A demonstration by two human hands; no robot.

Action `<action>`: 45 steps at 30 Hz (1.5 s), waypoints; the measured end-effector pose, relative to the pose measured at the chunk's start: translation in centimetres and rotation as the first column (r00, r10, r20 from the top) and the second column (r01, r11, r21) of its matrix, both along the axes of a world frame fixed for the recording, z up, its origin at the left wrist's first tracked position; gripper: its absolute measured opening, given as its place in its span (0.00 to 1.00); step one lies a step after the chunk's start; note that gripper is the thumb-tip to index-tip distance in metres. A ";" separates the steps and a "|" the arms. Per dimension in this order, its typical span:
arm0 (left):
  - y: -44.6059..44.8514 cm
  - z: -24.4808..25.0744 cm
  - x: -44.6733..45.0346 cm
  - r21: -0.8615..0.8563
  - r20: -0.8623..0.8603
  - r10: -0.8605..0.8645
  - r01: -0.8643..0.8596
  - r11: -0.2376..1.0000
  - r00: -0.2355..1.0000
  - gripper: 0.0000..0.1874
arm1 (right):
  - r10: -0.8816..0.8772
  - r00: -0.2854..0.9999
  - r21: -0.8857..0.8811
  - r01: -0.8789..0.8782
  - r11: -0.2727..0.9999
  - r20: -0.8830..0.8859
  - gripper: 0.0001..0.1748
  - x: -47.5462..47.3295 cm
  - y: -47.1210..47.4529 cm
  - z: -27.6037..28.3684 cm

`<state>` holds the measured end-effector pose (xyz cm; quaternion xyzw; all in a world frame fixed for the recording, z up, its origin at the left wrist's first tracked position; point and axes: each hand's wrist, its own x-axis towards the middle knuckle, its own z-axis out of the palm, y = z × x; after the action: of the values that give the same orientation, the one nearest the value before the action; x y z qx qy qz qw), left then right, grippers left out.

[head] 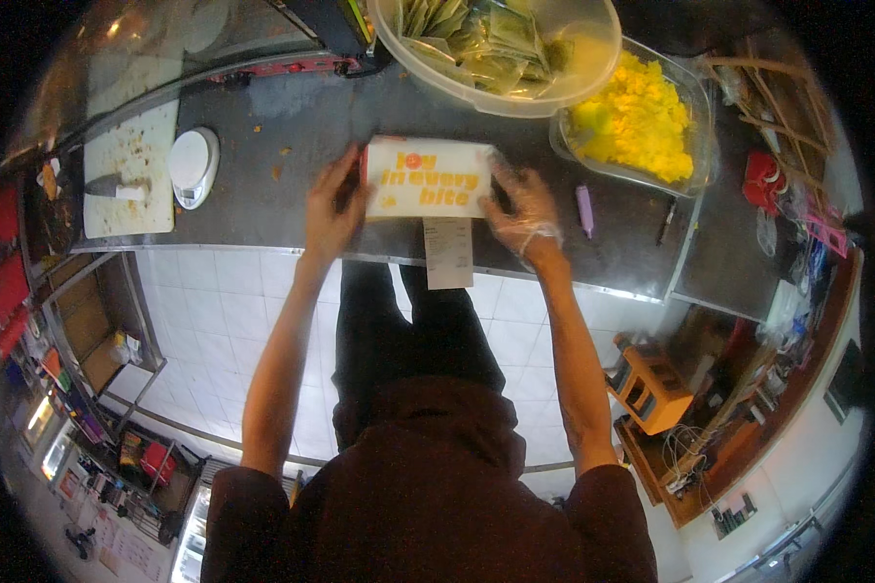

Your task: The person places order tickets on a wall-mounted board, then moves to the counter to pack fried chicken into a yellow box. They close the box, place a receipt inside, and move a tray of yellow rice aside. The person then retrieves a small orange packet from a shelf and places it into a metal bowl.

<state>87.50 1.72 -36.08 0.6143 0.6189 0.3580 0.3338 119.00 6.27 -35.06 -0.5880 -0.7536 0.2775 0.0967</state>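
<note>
A closed white food box point(429, 177) with yellow and red print on its top is held over the dark counter's front part. My left hand point(337, 200), bare, grips its left end, where a red side shows. At the right end is my right hand point(521, 211), in a clear plastic glove, its fingers against the box and slightly blurred. A printed paper receipt point(449, 255) hangs from beneath the box past the counter's edge; how it is attached is hidden. A lilac marker point(585, 211) lies right of my right hand.
A white kitchen scale point(193, 167) stands left, beside a stained cutting board point(130, 211) bearing a knife point(113, 188). Behind the box are a round plastic tub point(481, 102) of green-filled packets and a clear container point(702, 138) of yellow food. A dark pen point(666, 222) lies farther right.
</note>
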 end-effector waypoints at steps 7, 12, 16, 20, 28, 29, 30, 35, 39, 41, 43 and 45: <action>-1.4 -0.1 2.6 -0.030 0.067 0.147 -0.145 0.989 0.987 0.34 | -0.119 0.986 -0.134 0.103 0.986 -0.120 0.33 -1.5 -1.6 0.2; -2.6 -1.2 3.2 -0.105 0.012 0.294 -0.291 0.951 0.956 0.31 | -0.244 0.960 -0.178 0.219 0.959 -0.135 0.29 -2.4 -3.4 0.6; -3.2 -2.1 3.1 -0.185 0.010 0.316 -0.308 0.933 0.949 0.30 | -0.299 0.947 0.007 0.302 0.953 -0.118 0.27 1.0 -3.6 1.3; -3.1 -2.9 2.9 -0.081 0.032 0.293 -0.290 0.954 0.956 0.30 | -0.551 0.795 0.496 0.382 0.780 0.253 0.22 7.2 -3.5 1.3; -3.3 -2.5 3.1 -0.056 0.018 0.281 -0.279 0.959 0.960 0.28 | -0.403 0.888 0.188 0.367 0.911 0.220 0.18 9.7 -2.3 0.3; -3.4 -2.5 3.3 -0.089 0.064 0.301 -0.295 0.952 0.952 0.27 | -0.438 0.876 0.136 0.418 0.898 0.203 0.17 8.8 -2.2 0.9; -3.5 -2.5 3.4 -0.123 0.108 0.323 -0.310 0.943 0.940 0.27 | -0.380 0.920 0.154 0.364 0.919 0.092 0.17 7.7 -2.3 1.6; -3.6 -3.2 3.5 -0.078 0.147 0.352 -0.344 0.936 0.924 0.28 | -0.057 0.985 0.296 0.103 0.950 -0.161 0.17 -2.6 -2.4 3.4; -3.6 -3.9 3.7 -0.111 0.191 0.341 -0.325 0.939 0.920 0.27 | -0.023 0.992 0.170 0.043 0.985 -0.121 0.17 -7.8 -2.5 2.7; -3.7 -3.5 3.7 -0.143 0.153 0.343 -0.322 0.936 0.927 0.26 | -0.079 0.991 0.130 0.092 0.987 -0.105 0.14 -8.3 -2.5 3.1; -3.9 -2.7 3.3 -0.139 0.152 0.278 -0.258 0.956 0.948 0.30 | 0.042 0.988 0.166 -0.017 0.986 -0.146 0.22 -7.8 -2.5 4.3; -4.0 -1.4 2.4 -0.092 0.139 0.277 -0.267 0.959 0.951 0.32 | 0.035 0.999 0.204 -0.029 0.979 -0.027 0.31 -7.4 -2.4 6.2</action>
<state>89.87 -2.25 -37.47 0.4819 0.6832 0.4233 0.3490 111.63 3.89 -28.89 -0.5584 -0.7859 0.2094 0.1635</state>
